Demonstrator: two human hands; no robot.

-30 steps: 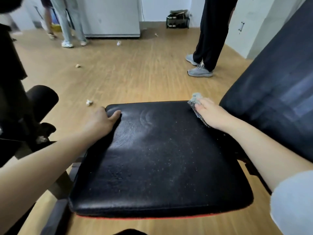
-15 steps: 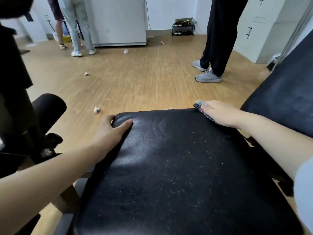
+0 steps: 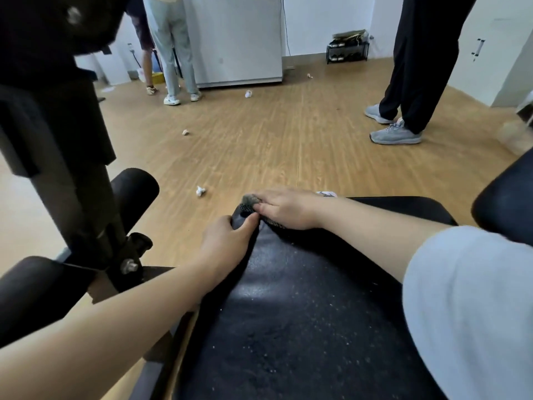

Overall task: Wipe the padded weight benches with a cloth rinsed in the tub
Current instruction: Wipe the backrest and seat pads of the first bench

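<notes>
We saw a bench pad of black, glossy vinyl, finely cracked and speckled with pale grit, with rounded corners and a soft sheen near its middle. Our left hand gripped the pad's far left corner, thumb lying on top and fingers curled over the edge. Just beyond it our right hand lay flat, fingers pressed together, bearing down on the cloth at that same corner. The cloth sat under the palm and fingers, a bunched end poking out past the fingertips and a strip showing below the wrist side. It was grey, thin and limp, with a fine dotted mesh weave. To the left stood a smooth black foam roller; beyond stretched a wood-grain floor.
</notes>
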